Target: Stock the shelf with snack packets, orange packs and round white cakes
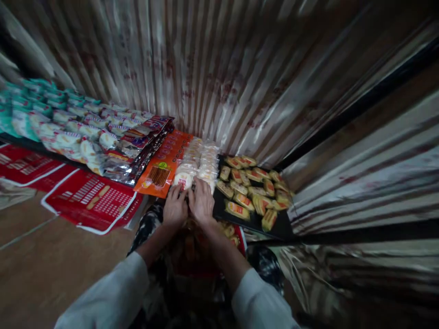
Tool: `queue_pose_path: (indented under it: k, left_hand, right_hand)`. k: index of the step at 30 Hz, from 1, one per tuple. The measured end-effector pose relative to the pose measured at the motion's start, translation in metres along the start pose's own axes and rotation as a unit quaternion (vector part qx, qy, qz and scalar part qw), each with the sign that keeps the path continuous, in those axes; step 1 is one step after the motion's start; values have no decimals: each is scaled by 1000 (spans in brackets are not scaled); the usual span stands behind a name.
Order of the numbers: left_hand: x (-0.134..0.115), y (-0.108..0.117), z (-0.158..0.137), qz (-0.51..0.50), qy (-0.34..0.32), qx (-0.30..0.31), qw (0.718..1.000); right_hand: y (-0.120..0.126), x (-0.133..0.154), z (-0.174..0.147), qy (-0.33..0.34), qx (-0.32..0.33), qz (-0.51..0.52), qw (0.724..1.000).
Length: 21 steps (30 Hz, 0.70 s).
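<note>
Two rows of white, round crackers in clear wrappers (207, 161) lie on the narrow black shelf ahead of me. At the near end of the left row, a wrapped round cracker (184, 180) with a red print faces me. My left hand (175, 209) has its bent fingers on the lower edge of that cracker. Beside it, nearly touching, my right hand (202, 201) is closed with curled fingers at the cracker's right edge. The right fingertips are partly hidden among the wrappers. Left of the rows lies an orange snack pouch (161, 167).
Yellow-wrapped snacks (243, 200) lie on the shelf at right. Silver pouches (132, 151) and many white and green packets (78, 123) fill the left. Red bags (92, 196) hang below. More snacks sit in a red bag (242, 240) under my arms. Striped sheeting (206, 68) backs the shelf.
</note>
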<state>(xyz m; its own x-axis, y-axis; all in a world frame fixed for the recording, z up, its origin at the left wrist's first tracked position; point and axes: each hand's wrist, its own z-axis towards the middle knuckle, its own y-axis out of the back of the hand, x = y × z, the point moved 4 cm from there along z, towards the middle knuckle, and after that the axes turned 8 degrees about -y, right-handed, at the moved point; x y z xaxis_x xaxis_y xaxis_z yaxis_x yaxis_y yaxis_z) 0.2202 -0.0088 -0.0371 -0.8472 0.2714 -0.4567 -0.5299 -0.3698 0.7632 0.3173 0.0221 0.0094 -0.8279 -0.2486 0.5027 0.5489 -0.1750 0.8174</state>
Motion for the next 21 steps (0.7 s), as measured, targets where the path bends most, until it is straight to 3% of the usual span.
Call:
queue_pose_path:
  k: [3, 6, 10, 12, 16, 21]
  left_hand:
    - [0, 5, 1, -8, -4, 5, 1000]
    - [-4, 12, -7, -24, -3, -33, 999]
    - [-12, 9, -35, -80, 21, -56, 995]
    - [-12, -5, -54, -129, 72, -17, 989]
    - [2, -44, -89, -168, 258, 89, 947]
    - [27, -78, -102, -186, 349, 137, 908]
  right_hand:
    - [-1, -11, -30, 19, -21, 51, 998]
    - [-7, -31, -65, 23, -26, 65, 997]
    - [-22, -58, -102, -4, 49, 30, 998]
    - [-31, -67, -110, -25, 108, 10, 994]
    - [-47, -72, -110, -48, 184, -33, 981]
    - [-70, -73, -98, -53, 228, -82, 969]
